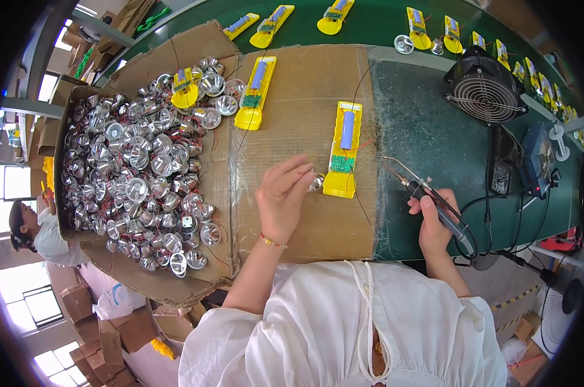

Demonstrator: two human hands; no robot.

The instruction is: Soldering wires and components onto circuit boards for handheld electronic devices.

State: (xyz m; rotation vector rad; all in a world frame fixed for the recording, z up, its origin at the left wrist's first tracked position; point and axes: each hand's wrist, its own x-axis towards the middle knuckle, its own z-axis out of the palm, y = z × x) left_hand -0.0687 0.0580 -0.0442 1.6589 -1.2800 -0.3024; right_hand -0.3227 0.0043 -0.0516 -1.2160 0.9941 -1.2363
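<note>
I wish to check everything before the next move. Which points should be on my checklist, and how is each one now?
1. Iron held in right hand: ok.
2. Tip away from green board: ok, a gap shows.
3. Nearest casing on cardboard, battery facing up: ok.
4. Left hand gripping reflector: cannot tell, partly hidden.
5. Iron hot: cannot tell.
6. Fan spinning: cannot tell.

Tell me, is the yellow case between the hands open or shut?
Open: the case shows its battery and green board uncovered.
</note>
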